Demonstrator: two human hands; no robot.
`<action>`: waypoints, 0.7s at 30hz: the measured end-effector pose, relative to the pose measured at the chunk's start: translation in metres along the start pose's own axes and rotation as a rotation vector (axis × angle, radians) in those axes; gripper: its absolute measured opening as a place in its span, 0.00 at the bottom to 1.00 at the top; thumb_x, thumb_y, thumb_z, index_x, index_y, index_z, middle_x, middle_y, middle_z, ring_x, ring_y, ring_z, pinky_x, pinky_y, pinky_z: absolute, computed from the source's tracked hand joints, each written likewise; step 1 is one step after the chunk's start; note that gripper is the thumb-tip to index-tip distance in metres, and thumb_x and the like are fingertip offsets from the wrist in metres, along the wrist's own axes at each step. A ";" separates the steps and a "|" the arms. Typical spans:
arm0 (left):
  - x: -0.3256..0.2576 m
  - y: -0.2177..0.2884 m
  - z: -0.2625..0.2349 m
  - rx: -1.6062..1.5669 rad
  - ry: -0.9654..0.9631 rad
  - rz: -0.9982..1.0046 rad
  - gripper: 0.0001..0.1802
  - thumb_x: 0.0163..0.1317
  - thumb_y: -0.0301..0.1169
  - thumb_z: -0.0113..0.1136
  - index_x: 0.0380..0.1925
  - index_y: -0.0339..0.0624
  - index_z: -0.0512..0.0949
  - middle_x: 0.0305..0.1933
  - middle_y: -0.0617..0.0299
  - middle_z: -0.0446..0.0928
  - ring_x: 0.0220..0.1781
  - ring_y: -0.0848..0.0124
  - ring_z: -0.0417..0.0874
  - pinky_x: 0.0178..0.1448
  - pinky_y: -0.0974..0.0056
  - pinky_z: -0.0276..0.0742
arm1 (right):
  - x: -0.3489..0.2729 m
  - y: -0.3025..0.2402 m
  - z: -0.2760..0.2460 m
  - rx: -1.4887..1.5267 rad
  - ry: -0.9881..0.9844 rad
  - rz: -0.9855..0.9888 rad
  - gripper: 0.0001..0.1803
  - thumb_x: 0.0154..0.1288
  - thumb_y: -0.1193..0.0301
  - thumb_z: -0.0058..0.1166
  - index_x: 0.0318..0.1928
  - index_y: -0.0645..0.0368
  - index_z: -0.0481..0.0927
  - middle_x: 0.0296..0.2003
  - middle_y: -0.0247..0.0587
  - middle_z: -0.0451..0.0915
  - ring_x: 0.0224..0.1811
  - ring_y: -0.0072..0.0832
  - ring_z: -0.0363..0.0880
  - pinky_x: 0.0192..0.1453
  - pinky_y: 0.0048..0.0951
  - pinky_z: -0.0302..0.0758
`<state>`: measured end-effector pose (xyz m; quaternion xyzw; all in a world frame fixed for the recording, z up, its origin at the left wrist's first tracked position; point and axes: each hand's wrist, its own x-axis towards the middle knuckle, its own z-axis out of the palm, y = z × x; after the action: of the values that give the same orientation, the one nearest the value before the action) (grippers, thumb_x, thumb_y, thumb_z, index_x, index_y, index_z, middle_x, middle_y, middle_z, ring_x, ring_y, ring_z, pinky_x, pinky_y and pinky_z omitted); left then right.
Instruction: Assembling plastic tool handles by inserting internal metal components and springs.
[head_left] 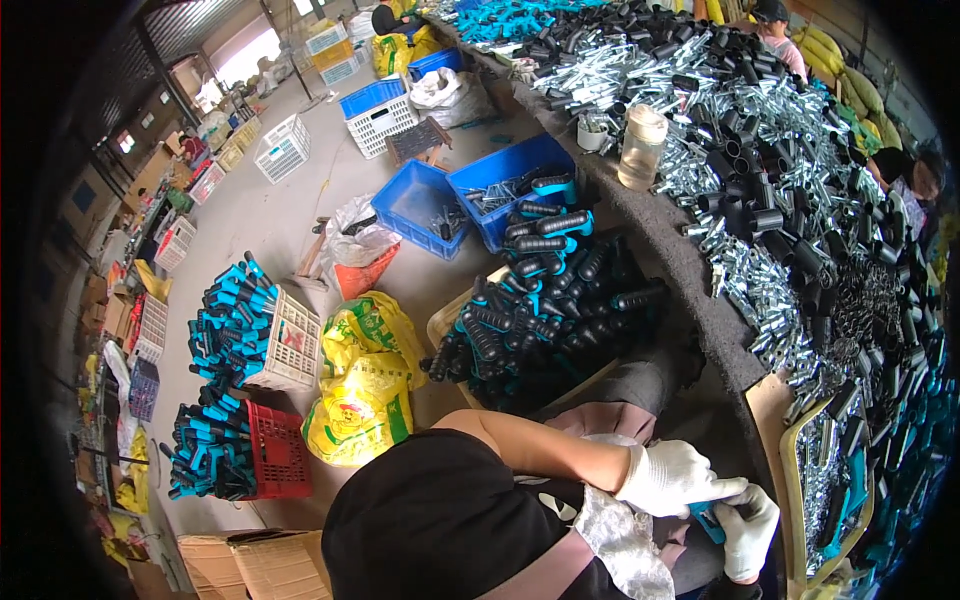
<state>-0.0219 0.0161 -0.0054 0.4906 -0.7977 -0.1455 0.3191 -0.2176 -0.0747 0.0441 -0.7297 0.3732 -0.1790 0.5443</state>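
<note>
My left hand [672, 478], in a white glove, reaches across my lap from a bare forearm and closes on a small teal part [707, 520]. My right hand [748, 532], also gloved in white, grips the same teal part from below. Both hands meet just in front of the edge of the long work table [700, 300]. Only a bit of the part shows between the gloves. A crinkled white plastic sheet [620, 535] lies over my lap below the hands.
A basket heaped with black-and-teal handles [545, 315] stands by my knees. On the table lie shiny metal fittings [770, 130], black tubes [745, 215] and a plastic bottle [641, 147]. Blue bins [505, 180], yellow sacks [365, 385], and white [290, 345] and red crates [275, 450] are on the floor. Other people [910, 180] sit across the table.
</note>
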 end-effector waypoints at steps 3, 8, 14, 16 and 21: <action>-0.001 -0.003 0.004 -0.022 0.087 0.024 0.43 0.49 0.35 0.69 0.69 0.43 0.68 0.27 0.54 0.82 0.29 0.55 0.85 0.30 0.53 0.79 | -0.003 0.017 0.008 0.041 0.035 -0.003 0.04 0.54 0.85 0.56 0.30 0.65 0.77 0.26 0.31 0.78 0.29 0.15 0.72 0.36 0.21 0.72; -0.001 -0.004 0.003 -0.016 0.022 0.018 0.41 0.53 0.34 0.67 0.69 0.42 0.67 0.28 0.53 0.82 0.29 0.55 0.86 0.30 0.55 0.80 | -0.013 0.018 0.016 -0.006 0.101 0.043 0.02 0.58 0.82 0.54 0.33 0.67 0.78 0.28 0.33 0.78 0.31 0.16 0.73 0.39 0.22 0.73; -0.002 -0.008 0.010 0.042 0.048 0.055 0.36 0.59 0.35 0.62 0.70 0.42 0.67 0.27 0.53 0.82 0.28 0.57 0.86 0.30 0.56 0.80 | -0.021 0.014 0.019 -0.088 0.145 -0.021 0.04 0.59 0.82 0.53 0.35 0.68 0.79 0.28 0.33 0.79 0.31 0.17 0.74 0.40 0.22 0.73; -0.001 -0.007 0.011 0.072 0.044 0.055 0.36 0.59 0.35 0.61 0.69 0.43 0.67 0.27 0.53 0.82 0.28 0.57 0.86 0.30 0.56 0.80 | -0.018 0.019 0.016 -0.051 0.125 0.025 0.04 0.59 0.83 0.53 0.35 0.68 0.80 0.28 0.32 0.79 0.30 0.16 0.74 0.39 0.21 0.73; -0.001 0.000 0.006 0.055 -0.062 0.057 0.35 0.59 0.34 0.60 0.70 0.45 0.67 0.25 0.54 0.80 0.28 0.56 0.85 0.30 0.56 0.80 | -0.015 0.025 0.015 0.166 0.047 0.143 0.03 0.58 0.82 0.55 0.32 0.67 0.81 0.27 0.30 0.80 0.28 0.14 0.74 0.35 0.19 0.72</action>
<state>-0.0259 0.0160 -0.0106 0.4716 -0.8245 -0.1293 0.2846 -0.2262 -0.0573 0.0177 -0.6490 0.4210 -0.1872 0.6054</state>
